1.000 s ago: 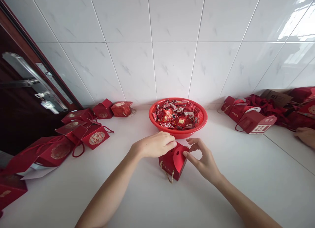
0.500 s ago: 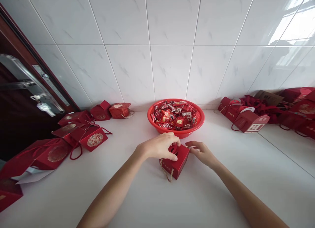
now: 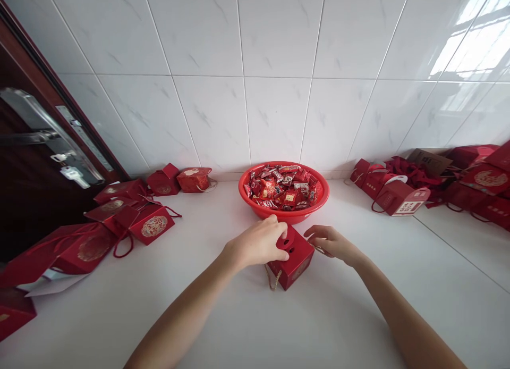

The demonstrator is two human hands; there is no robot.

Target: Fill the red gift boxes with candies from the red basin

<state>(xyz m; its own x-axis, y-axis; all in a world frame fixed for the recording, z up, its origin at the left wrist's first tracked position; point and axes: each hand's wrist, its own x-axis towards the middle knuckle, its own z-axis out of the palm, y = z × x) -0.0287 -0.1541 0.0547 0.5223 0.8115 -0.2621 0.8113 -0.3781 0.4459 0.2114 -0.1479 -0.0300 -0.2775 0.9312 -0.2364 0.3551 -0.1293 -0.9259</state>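
Note:
A small red gift box (image 3: 297, 260) sits on the white table, turned at an angle, with cut-outs in its top. My left hand (image 3: 261, 244) grips the box's top from the left, thumb and fingers around the raised tab. On the near left side hangs a twisted rope handle (image 3: 273, 279) in a loop. My right hand (image 3: 332, 245) is at the box's right corner, its fingers closed on the rope there, which shows only in part. Just behind the box stands a red plastic basket (image 3: 244, 194) heaped with wrapped candies (image 3: 285, 185).
Several red gift boxes (image 3: 153, 225) line the left side by a dark door (image 3: 24, 199). More red boxes (image 3: 402, 196) and a red heap lie at the right. A white tiled wall (image 3: 274, 119) closes off the back of the table (image 3: 223, 326).
The box has turned slightly and its right corner has shifted right, showing more of its front side. My right hand has moved a little to the right.

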